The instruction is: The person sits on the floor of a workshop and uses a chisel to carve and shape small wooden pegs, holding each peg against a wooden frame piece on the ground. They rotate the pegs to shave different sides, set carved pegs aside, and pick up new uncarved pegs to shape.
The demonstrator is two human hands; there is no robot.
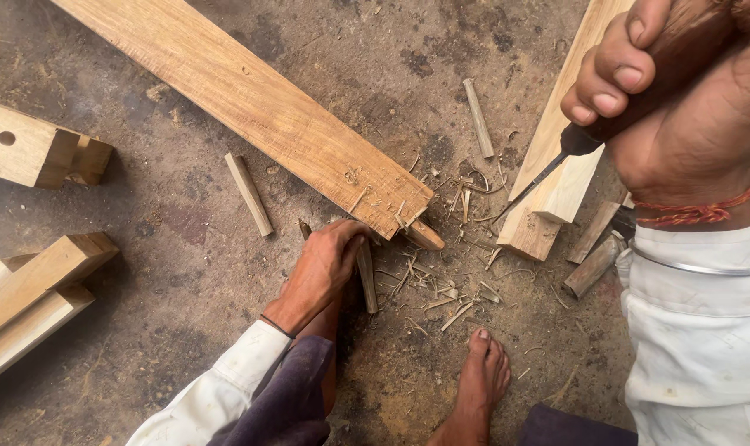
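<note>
Two hands are at work, and I describe every place from the long plank (259, 103), the largest thing in my view. It lies on the dirt floor (185, 272) with its long axis running from the upper left down to the lower right, and its lower right end carries a small cut tongue (423, 234). Beside that end, on its right, a shorter light board (556, 165) lies with its axis going up toward the top edge, near the plank but apart from it. Far left of the plank I see other cut pieces, one block with a hole (28, 149) and a stacked pair (28, 297). The left hand (321, 268) rests just under the plank's lower end, its fingers curled down against the floor and touching the underside edge; beside it stands a dark stick (366, 277), and I cannot tell if the fingers hold anything. The right hand (664, 91) is lifted, well to the right of the plank's end, and it is closed tightly around the dark wooden handle of a chisel (639, 83). The thin blade points down and left, so the tongue lies down-left from this grip, nearly along the blade's line. Many shavings (441, 285) lie around the plank's end, and a bare foot (482, 384) stands below them.
</note>
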